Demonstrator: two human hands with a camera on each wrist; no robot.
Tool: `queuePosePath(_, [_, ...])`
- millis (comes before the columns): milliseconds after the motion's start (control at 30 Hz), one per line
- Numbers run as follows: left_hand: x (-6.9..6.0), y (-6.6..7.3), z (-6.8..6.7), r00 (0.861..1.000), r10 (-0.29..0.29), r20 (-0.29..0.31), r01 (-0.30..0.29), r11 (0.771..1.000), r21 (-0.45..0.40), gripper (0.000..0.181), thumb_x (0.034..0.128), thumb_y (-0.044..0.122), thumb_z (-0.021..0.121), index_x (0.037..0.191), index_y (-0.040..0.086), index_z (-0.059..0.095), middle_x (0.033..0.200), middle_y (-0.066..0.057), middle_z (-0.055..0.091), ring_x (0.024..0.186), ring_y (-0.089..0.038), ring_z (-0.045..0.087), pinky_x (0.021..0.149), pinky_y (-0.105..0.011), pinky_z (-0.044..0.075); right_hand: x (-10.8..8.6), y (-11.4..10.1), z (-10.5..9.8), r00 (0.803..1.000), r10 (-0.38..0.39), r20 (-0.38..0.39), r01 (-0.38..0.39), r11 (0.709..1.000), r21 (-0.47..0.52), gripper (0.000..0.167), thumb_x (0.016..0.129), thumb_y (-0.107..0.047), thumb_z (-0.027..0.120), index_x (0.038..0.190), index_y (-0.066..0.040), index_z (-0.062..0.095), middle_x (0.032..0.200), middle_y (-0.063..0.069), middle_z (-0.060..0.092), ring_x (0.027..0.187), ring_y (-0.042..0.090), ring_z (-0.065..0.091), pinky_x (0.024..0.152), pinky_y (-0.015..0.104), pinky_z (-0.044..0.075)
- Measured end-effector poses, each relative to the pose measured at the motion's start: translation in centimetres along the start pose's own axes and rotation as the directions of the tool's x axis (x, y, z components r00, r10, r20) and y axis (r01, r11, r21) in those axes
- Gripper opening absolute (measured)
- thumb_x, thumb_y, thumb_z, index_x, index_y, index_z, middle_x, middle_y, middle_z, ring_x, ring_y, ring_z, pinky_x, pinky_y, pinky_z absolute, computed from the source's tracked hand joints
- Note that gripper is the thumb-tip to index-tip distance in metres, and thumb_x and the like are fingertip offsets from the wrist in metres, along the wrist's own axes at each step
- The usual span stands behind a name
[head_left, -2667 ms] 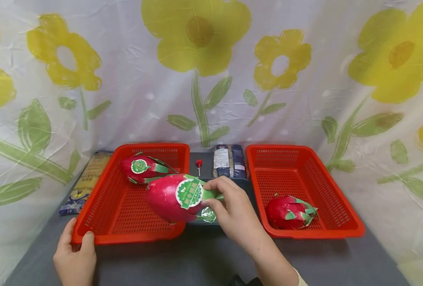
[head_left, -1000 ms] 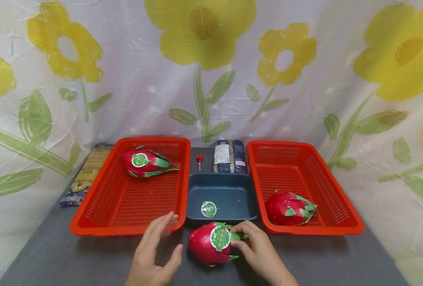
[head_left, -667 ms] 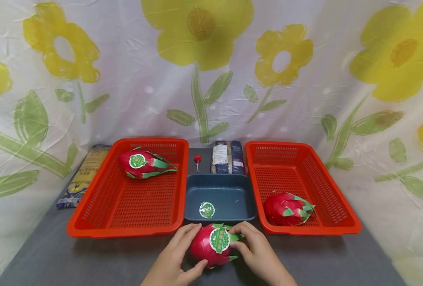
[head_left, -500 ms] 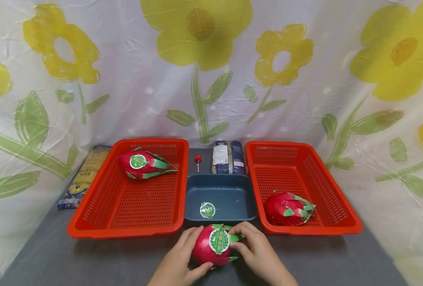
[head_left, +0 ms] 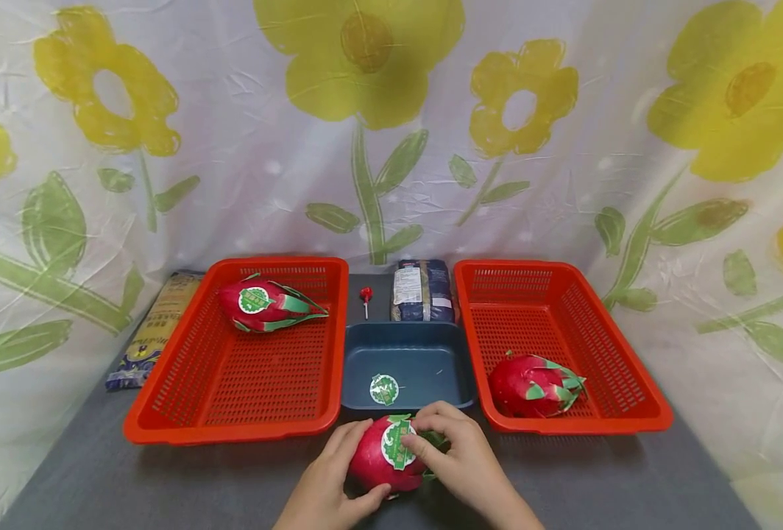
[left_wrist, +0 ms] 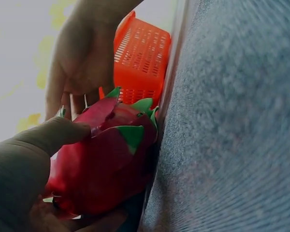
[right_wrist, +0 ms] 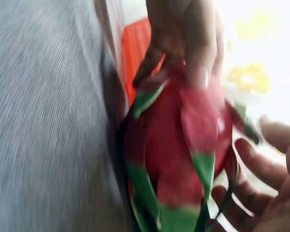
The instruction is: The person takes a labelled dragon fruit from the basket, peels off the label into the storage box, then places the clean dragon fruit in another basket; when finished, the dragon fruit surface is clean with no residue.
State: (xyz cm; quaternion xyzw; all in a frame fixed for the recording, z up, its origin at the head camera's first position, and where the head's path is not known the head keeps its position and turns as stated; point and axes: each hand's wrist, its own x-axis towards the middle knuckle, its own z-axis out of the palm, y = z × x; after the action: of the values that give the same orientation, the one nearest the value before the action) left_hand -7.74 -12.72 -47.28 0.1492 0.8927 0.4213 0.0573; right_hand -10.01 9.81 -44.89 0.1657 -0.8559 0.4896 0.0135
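Observation:
A dragon fruit (head_left: pixel 368 462) with a round green-and-white sticker (head_left: pixel 394 453) lies on the grey tabletop in front of me. My left hand (head_left: pixel 328 478) holds its rounded left end, thumb on the near side and fingers on the far side. At the sticker's right edge are the thumb and fingertips of my right hand (head_left: pixel 458 453); whether they pinch it is hidden. Green leaf tips trail from the fruit's right end, partly behind that hand. In the right wrist view, the fruit (right_wrist: pixel 169 135) shows its leafy end, with bent right fingers (right_wrist: pixel 261 166) beside it.
Just beyond the fruit, a blue tray (head_left: pixel 424 375) holds a loose round sticker (head_left: pixel 384 389). Red baskets stand left (head_left: pixel 232 427) and right (head_left: pixel 597 425), each with one dragon fruit. Behind are a lollipop (head_left: pixel 366 294) and a dark packet (head_left: pixel 422 291); a yellow packet (head_left: pixel 156 331) lies far left.
The dragon fruit came from over the left basket's edge down to the table. My left hand left that basket's corner and took hold of the fruit. My right hand shifted from its leaves to the sticker.

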Motion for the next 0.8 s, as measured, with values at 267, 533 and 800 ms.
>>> queuePosePath(267, [-0.2,-0.1,0.2,0.999,-0.024,-0.047,0.024,1.0,-0.006,0.085,0.0763,0.044,0.089,0.144,0.01,0.052,0.136,-0.009,0.055,0.114,-0.028,0.059,0.082,-0.044,0.061,0.5,-1.9,1.1,0.995,-0.006,-0.096,0.01,0.999,0.049,0.005,0.087,-0.022,0.084,0.083,-0.021,0.081,0.089,-0.014,0.065,0.087,0.012,0.063,0.077,0.03,0.059])
queuePosePath(533, [-0.4,-0.2,0.0,0.997,-0.021,-0.078,0.021,1.0,-0.001,0.084,0.0754,0.043,0.089,0.143,0.008,0.054,0.134,-0.009,0.057,0.111,-0.028,0.06,0.081,-0.045,0.061,1.7,-4.2,-0.1,0.984,0.031,-0.178,-0.007,0.991,0.134,0.004,0.086,-0.023,0.085,0.088,-0.023,0.082,0.089,-0.011,0.068,0.086,0.016,0.065,0.077,0.033,0.06])
queuePosePath(800, [-0.2,-0.3,-0.2,0.997,-0.058,-0.055,0.058,0.998,-0.015,0.086,0.0727,0.043,0.091,0.143,0.01,0.054,0.134,-0.01,0.057,0.113,-0.031,0.058,0.079,-0.046,0.061,6.2,-2.7,-0.8,0.966,0.111,-0.233,-0.108,0.994,0.028,0.021,0.087,-0.023,0.084,0.102,-0.008,0.08,0.09,0.002,0.076,0.081,0.017,0.069,0.074,0.032,0.06])
